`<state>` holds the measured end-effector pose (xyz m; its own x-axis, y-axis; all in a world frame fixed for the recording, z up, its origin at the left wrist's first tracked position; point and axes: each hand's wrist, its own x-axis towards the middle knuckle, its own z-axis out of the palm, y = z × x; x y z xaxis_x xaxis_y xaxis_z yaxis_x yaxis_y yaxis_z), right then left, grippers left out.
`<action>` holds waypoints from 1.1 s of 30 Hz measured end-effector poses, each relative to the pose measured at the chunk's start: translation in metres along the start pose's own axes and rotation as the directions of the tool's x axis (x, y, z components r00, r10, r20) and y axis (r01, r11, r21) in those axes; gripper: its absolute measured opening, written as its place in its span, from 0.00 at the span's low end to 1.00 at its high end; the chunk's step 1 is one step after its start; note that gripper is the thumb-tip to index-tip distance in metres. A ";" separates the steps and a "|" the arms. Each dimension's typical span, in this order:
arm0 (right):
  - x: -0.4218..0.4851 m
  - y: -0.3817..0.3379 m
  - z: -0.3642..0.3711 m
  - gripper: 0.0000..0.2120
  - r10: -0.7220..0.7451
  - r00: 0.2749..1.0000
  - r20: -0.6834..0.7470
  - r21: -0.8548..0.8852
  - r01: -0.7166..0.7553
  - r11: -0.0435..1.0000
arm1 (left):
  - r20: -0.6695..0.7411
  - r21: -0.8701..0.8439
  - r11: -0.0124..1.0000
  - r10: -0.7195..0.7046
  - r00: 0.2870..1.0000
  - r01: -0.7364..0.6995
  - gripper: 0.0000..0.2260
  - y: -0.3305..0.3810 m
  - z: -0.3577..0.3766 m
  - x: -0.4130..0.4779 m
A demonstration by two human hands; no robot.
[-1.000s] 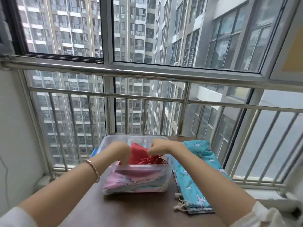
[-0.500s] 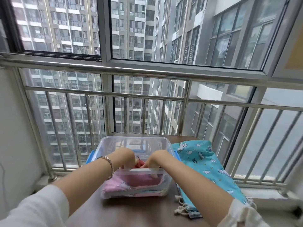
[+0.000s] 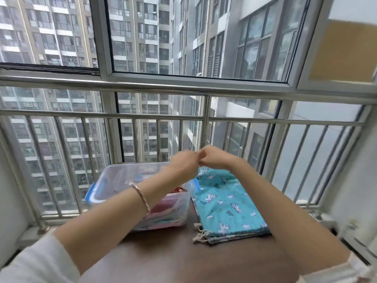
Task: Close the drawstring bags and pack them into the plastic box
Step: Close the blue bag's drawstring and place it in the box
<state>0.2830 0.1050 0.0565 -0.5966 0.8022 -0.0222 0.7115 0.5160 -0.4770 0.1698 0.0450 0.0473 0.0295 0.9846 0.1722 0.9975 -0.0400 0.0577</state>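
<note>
Brown table (image 3: pixel 173 262) beside steel railing (image 3: pixel 142 86), towers (image 3: pixel 140 37) beyond.

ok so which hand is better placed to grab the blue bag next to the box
Right, probably. The right hand hovers over the far end of the blue bag, on its own side. The left hand is beside it, but its arm crosses over the plastic box.

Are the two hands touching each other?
Touching. The head view shows the left hand and the right hand meeting at the fingers with no gap between them, though the picture is a bit blurred.
</note>
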 end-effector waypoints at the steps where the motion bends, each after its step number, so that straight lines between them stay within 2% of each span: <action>1: -0.011 0.013 -0.001 0.08 0.043 0.999 0.005 -0.024 -0.043 0.999 | 0.021 -0.033 0.999 0.028 0.999 -0.027 0.08 0.018 0.010 -0.001; 3: -0.037 0.039 0.004 0.09 0.148 0.987 0.058 -0.141 -0.139 0.980 | 0.124 -0.033 0.994 0.104 0.987 -0.101 0.08 0.052 0.032 -0.006; 5: -0.055 0.063 0.020 0.07 0.242 0.955 0.172 -0.242 -0.197 0.950 | 0.290 0.022 0.983 0.170 0.942 -0.185 0.15 0.071 0.057 -0.014; 7: -0.068 0.088 0.041 0.13 0.333 0.907 0.258 -0.310 -0.249 0.918 | 0.464 0.099 0.968 0.161 0.871 -0.231 0.24 0.078 0.085 -0.021; 9: -0.077 0.112 0.062 0.20 0.384 0.883 0.270 -0.352 -0.281 0.893 | 0.545 0.176 0.950 0.124 0.829 -0.258 0.26 0.075 0.110 -0.027; 11: -0.084 0.127 0.079 0.24 0.412 0.877 0.248 -0.355 -0.313 0.881 | 0.560 0.179 0.950 0.116 0.820 -0.256 0.26 0.068 0.126 -0.028; 16: -0.086 0.141 0.102 0.22 0.439 0.878 0.191 -0.355 -0.355 0.865 | 0.547 0.074 0.967 0.165 0.821 -0.244 0.24 0.048 0.124 -0.017; 19: -0.082 0.142 0.104 0.26 0.451 0.874 0.180 -0.380 -0.361 0.852 | 0.515 0.002 0.975 0.189 0.836 -0.222 0.14 0.043 0.116 -0.010; 21: -0.081 0.139 0.099 0.25 0.456 0.867 0.201 -0.392 -0.356 0.848 | 0.446 -0.018 0.975 0.207 0.871 -0.222 0.09 0.045 0.113 -0.005; 23: -0.080 0.139 0.095 0.21 0.496 0.853 0.162 -0.396 -0.404 0.825 | 0.352 -0.040 0.985 0.170 0.920 -0.167 0.05 0.051 0.110 -0.001; 24: -0.079 0.140 0.093 0.20 0.528 0.842 0.109 -0.407 -0.447 0.797 | 0.272 -0.095 0.988 0.143 0.952 -0.121 0.03 0.055 0.107 0.001; 26: -0.079 0.139 0.087 0.20 0.597 0.799 -0.066 -0.427 -0.564 0.707 | 0.092 -0.341 0.940 0.046 0.995 -0.012 0.06 0.063 0.096 0.005; 27: -0.077 0.138 0.081 0.18 0.599 0.786 -0.155 -0.390 -0.606 0.694 | 0.036 -0.493 0.870 -0.013 0.999 0.029 0.09 0.066 0.088 0.008; 29: -0.065 0.136 0.065 0.10 0.539 0.789 -0.293 -0.164 -0.597 0.785 | 0.007 -0.732 0.678 -0.097 0.995 0.071 0.12 0.070 0.072 0.017; 31: -0.050 0.128 0.041 0.07 0.494 0.787 -0.369 0.201 -0.452 0.869 | -0.029 -0.843 0.535 -0.143 0.989 0.053 0.12 0.071 0.054 0.023; 33: -0.039 0.112 0.013 0.09 0.451 0.780 -0.435 0.497 -0.210 0.842 | -0.079 -0.894 0.448 -0.169 0.982 0.005 0.11 0.067 0.032 0.031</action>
<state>0.3809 0.1275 -0.0071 0.0169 0.9886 0.1495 0.5402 0.1168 -0.8334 0.2398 0.0780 0.0246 -0.1451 0.9605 0.2374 0.3903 -0.1649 0.9058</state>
